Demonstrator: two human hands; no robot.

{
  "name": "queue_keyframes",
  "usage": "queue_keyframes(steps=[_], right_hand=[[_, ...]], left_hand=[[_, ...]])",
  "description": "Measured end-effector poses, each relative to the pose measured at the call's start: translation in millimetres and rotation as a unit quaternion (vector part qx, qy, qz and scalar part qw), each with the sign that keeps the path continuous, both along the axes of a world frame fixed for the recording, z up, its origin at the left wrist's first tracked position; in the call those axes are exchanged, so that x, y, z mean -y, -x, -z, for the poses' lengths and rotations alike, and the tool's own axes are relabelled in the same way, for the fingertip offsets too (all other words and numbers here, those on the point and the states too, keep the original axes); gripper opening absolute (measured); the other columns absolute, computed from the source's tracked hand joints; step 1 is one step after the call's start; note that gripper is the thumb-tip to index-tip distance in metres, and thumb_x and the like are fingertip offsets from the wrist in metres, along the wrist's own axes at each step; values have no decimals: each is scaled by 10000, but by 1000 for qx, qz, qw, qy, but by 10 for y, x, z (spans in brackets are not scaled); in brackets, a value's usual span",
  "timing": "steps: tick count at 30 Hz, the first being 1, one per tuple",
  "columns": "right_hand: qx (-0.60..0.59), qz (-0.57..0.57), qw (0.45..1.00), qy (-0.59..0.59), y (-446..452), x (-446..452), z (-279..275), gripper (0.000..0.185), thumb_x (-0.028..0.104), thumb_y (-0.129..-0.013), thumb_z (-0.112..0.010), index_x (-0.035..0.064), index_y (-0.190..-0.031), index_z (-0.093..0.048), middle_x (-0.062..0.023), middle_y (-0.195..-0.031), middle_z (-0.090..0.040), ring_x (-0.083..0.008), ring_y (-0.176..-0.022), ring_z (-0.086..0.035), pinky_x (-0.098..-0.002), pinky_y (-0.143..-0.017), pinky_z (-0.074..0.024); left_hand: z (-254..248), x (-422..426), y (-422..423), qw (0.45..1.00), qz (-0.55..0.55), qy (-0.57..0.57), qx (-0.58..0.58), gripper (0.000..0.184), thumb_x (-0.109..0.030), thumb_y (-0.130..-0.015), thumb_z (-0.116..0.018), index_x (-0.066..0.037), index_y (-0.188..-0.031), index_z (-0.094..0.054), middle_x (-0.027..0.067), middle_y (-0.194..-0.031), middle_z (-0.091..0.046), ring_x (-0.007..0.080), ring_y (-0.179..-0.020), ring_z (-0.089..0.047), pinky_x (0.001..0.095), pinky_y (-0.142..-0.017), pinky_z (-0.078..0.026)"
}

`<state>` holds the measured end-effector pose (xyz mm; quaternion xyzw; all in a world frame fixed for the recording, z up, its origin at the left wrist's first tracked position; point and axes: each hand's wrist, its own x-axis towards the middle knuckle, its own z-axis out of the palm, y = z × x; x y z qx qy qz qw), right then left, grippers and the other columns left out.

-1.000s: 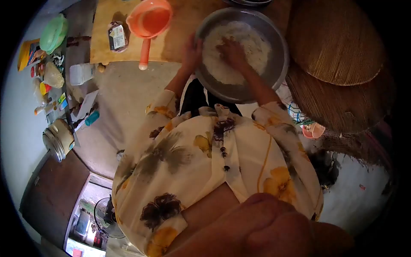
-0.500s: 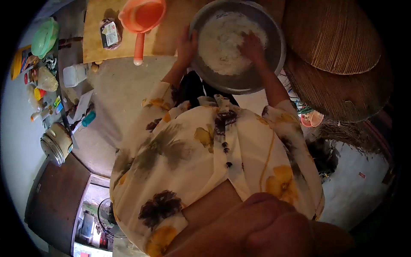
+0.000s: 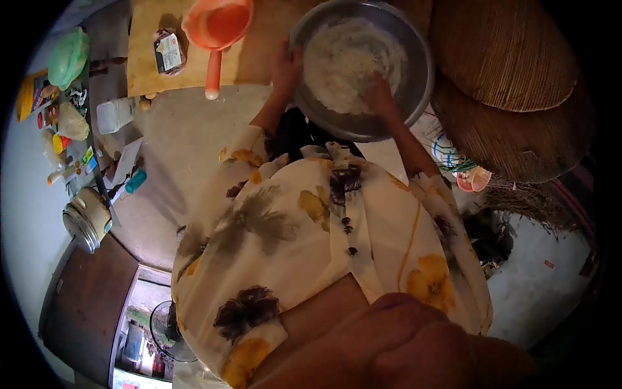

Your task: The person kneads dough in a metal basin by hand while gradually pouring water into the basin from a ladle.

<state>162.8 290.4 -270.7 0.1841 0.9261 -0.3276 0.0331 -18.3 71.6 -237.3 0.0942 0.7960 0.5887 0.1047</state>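
Note:
A wide grey metal bowl (image 3: 424, 84) with pale, moist-looking flour (image 3: 340, 61) in it stands at the top of the view. My left hand (image 3: 286, 70) is closed on the bowl's left rim. Inside the bowl, my right hand (image 3: 381, 97) reaches into the flour at its lower right part. Its fingers are mostly sunk or blurred there, so their pose does not show clearly. The flour is spread unevenly, with rough lumps and smears along the bowl's inner wall.
An orange dipper (image 3: 217, 26) and a labelled plastic packet (image 3: 170, 53) lie on the wooden board (image 3: 146, 74) to the left. Two round woven mats (image 3: 512, 129) overlap at the right. A shelf with jars and a lidded pot (image 3: 87, 217) runs along the left wall.
My right hand has moved down toward the near side of the bowl, and its fingers have gone from spread to mostly hidden. The flour has shifted. My left hand stays at the rim.

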Motion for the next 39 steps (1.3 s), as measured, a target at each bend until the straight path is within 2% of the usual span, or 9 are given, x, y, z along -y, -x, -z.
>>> queue_keyframes(steps=[2,5,10,14,16,20,26,35,39], right_hand=[[13,-19,1000,12,-139,147,7,871,202,-706,-793,-24,-1406,-326,-289,-1347,-429,-437,-1215,-456,-458,-1030,-392],[-7,10,1000,-19,233,584,97,834,168,-683,-802,-17,-1376,-377,-249,-1326,-471,-397,-1224,-466,-449,-1032,-388],[-10,160,948,275,1007,235,-365,660,96,-680,-766,-34,-1266,-491,-247,-1281,-506,-407,-1185,-484,-435,-1031,-389],[-113,102,936,317,999,229,646,637,75,-702,-733,11,-1297,-514,-226,-1321,-500,-385,-1188,-492,-428,-1034,-394],[-7,-166,975,-146,779,563,139,523,122,-784,-682,106,-1293,-562,-190,-1359,-493,-321,-1179,-519,-431,-986,-435],[38,-245,959,-139,607,44,-37,521,138,-739,-703,144,-1251,-608,-186,-1378,-471,-367,-1191,-496,-450,-1016,-413],[-7,4,993,-114,1460,447,-255,436,253,-775,-688,176,-1202,-644,-169,-1356,-488,-359,-1205,-485,-455,-1046,-384],[60,-304,934,-176,907,111,-240,471,319,-736,-722,177,-1181,-657,-159,-1338,-495,-341,-1183,-496,-480,-1057,-361],[36,-109,980,-161,1452,353,-317,439,238,-722,-740,165,-1149,-668,-155,-1323,-502,-331,-1186,-495,-443,-1043,-387]], left_hand=[[122,-24,-40,1000,-12,-2,-19,344,-205,-896,-592,4,-1168,-586,188,-807,-667,344,-709,-653,411,-692,-514],[26,-29,-63,993,-53,19,-108,354,-208,-893,-594,16,-1168,-584,206,-838,-662,339,-720,-647,407,-695,-515],[68,-25,-61,997,-43,-16,-69,356,-203,-890,-600,28,-1161,-588,227,-917,-663,316,-808,-662,400,-730,-516],[143,-18,-51,996,-53,14,-64,379,-221,-893,-610,31,-1175,-589,217,-949,-670,256,-847,-668,385,-747,-516],[130,1,-91,997,-59,23,-52,395,-230,-899,-606,30,-1195,-578,222,-955,-669,268,-855,-670,392,-754,-515],[-223,-34,-20,995,-11,90,34,410,-255,-918,-588,17,-1223,-560,234,-964,-664,341,-867,-666,415,-768,-514],[72,-8,-34,995,-25,49,-88,384,-247,-901,-593,-11,-1203,-575,226,-970,-667,382,-855,-653,446,-760,-510],[-118,-32,-16,993,-25,115,-15,391,-226,-894,-592,5,-1209,-566,255,-1009,-658,388,-927,-655,430,-804,-513],[92,-48,-8,998,-14,19,-50,437,-242,-899,-586,37,-1232,-545,269,-1048,-648,387,-986,-644,430,-854,-501]])
